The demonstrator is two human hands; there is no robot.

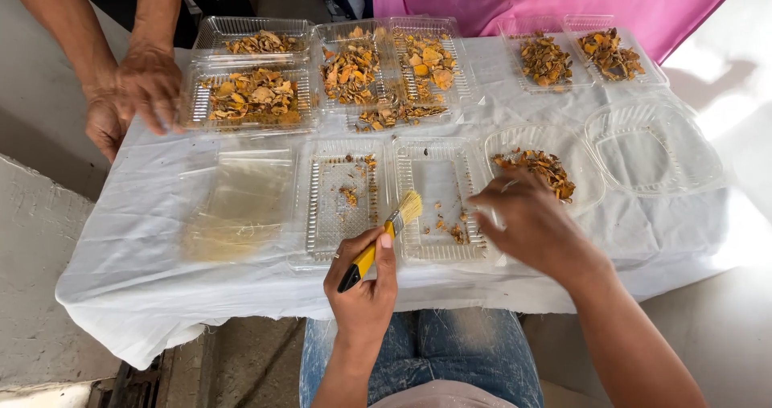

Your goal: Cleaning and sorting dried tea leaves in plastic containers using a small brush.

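— Where do we stand?
— Our left hand (363, 283) grips the yellow-handled brush (384, 233) over a nearly swept clear ribbed plastic tray (438, 203); right-hand fingers (492, 207) pinch its rim. Five trays behind hold orange-brown dried pieces (256, 94).

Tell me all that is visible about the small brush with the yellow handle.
The brush is a small flat paintbrush with a yellow handle that turns black at its lower end, a metal band, and pale straw-coloured bristles. It points up and to the right, its bristles over the near edge of a clear plastic tray that holds a few orange-brown crumbs. The left hand grips the handle, thumb on top. The right hand does not touch it.
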